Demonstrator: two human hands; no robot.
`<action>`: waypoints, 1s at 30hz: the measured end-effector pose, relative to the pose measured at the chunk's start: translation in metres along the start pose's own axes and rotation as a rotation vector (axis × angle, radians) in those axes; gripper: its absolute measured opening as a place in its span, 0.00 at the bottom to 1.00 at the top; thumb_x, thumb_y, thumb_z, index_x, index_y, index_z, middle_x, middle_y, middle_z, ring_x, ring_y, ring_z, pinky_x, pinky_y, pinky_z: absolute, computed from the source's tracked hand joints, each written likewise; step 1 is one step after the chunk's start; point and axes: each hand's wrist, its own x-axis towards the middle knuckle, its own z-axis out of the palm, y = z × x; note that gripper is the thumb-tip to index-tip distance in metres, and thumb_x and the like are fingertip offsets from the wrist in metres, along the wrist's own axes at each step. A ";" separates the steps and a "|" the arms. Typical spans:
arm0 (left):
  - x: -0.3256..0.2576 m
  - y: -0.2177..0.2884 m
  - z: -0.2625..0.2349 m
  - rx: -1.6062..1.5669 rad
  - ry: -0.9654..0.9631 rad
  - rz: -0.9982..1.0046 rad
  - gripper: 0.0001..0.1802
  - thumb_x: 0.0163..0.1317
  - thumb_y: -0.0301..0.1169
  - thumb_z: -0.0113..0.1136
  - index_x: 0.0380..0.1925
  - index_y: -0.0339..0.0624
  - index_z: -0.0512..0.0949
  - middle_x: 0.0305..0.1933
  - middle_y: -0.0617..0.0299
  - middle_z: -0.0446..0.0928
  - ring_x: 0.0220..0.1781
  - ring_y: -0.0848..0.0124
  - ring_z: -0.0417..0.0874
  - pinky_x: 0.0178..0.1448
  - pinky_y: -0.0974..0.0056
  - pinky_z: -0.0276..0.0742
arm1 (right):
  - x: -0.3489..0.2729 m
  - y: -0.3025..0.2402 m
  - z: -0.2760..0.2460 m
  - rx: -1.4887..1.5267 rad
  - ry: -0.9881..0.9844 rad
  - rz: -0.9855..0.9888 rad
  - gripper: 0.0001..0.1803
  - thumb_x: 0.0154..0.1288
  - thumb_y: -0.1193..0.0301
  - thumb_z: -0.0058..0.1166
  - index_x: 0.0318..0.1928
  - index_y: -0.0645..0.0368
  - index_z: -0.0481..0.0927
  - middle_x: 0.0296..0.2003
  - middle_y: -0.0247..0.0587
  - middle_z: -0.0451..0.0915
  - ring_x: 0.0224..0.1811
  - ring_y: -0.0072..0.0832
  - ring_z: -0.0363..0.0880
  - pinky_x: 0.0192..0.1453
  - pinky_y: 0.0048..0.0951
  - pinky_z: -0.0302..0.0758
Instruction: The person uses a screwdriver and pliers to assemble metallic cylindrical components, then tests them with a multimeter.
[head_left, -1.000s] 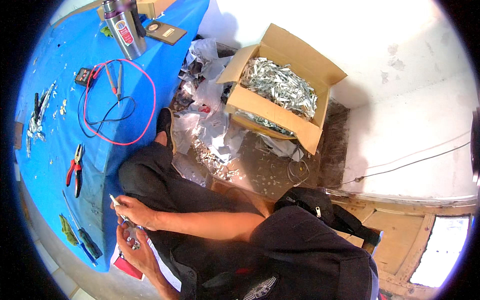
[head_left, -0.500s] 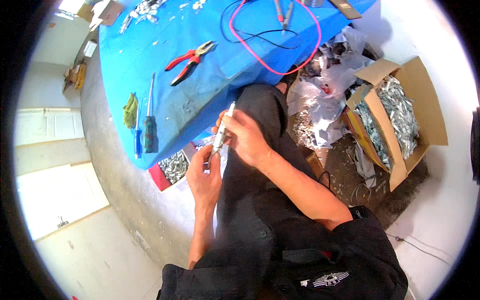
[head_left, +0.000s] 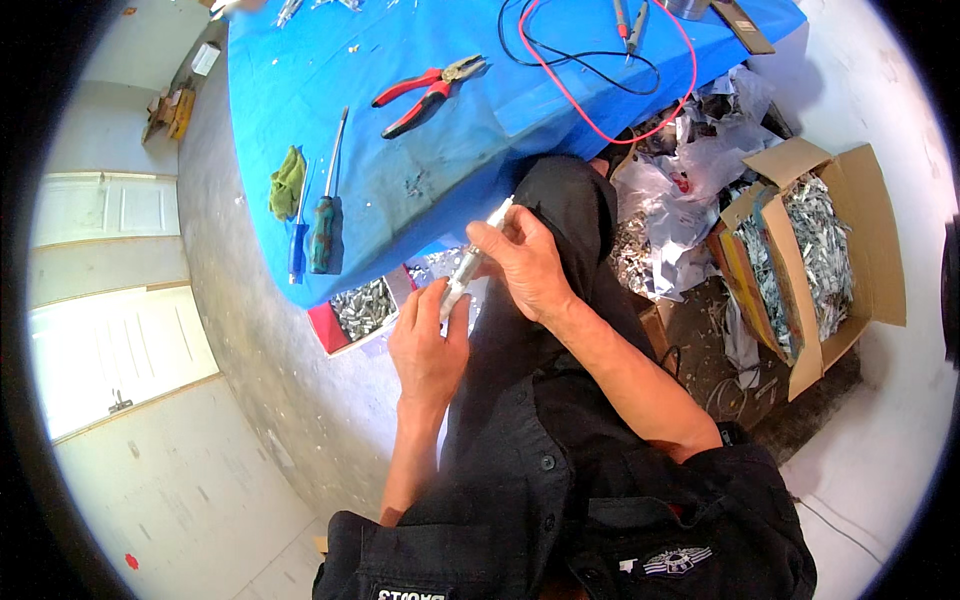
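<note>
1. While the person sat at the near edge of the blue table (head_left: 560, 110), both hands worked over the lap, just off that edge, likely so that scraps dropped clear of the tabletop.
2. Left hand (head_left: 428, 345) was closed around the lower end of a slim white-and-silver tube (head_left: 470, 262); right hand (head_left: 525, 265) gripped it higher up, fingers wrapped round. The tube ran slantwise from below the table edge up to its tip, which met the cloth, apparently held at both ends to steady it.
3. Under the table edge, left of the hands, a red tray (head_left: 345, 318) of silvery bits sat on the floor, within easy reach of the left hand.
4. On the table's near-left part lay two screwdrivers (head_left: 318, 225) side by side, a green rag (head_left: 286, 182) just beyond them.
5. Farther in, mid-table, red-handled pliers (head_left: 425, 90) lay alone.
6. At the far side, red and black test leads (head_left: 610, 85) looped across the cloth, the red one draping over the table's right edge.
7. Right of the table, crumpled plastic bags (head_left: 680, 190) were heaped on the floor; beyond them an open cardboard box (head_left: 830, 250) held more silvery pieces, flaps out.
</note>
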 end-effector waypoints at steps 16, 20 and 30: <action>-0.006 -0.025 -0.053 0.019 -0.246 -0.146 0.12 0.70 0.29 0.66 0.50 0.36 0.81 0.41 0.48 0.82 0.38 0.48 0.84 0.40 0.50 0.78 | -0.020 -0.014 0.009 -1.347 -0.259 -0.966 0.28 0.60 0.61 0.71 0.60 0.53 0.81 0.62 0.43 0.77 0.70 0.46 0.72 0.76 0.57 0.60; 0.000 -0.019 -0.064 -0.079 -0.388 -0.264 0.14 0.70 0.29 0.66 0.52 0.35 0.80 0.45 0.47 0.83 0.42 0.49 0.86 0.46 0.51 0.81 | -0.017 -0.004 0.001 -1.410 -0.387 -0.955 0.26 0.57 0.59 0.74 0.54 0.53 0.83 0.53 0.37 0.80 0.64 0.39 0.77 0.75 0.56 0.61; 0.007 -0.031 -0.064 0.160 -0.186 0.123 0.22 0.63 0.33 0.73 0.55 0.37 0.80 0.52 0.50 0.83 0.53 0.53 0.86 0.53 0.54 0.82 | -0.015 0.010 -0.002 -1.290 -0.439 -0.920 0.18 0.63 0.61 0.70 0.47 0.56 0.81 0.39 0.39 0.80 0.41 0.40 0.84 0.44 0.40 0.80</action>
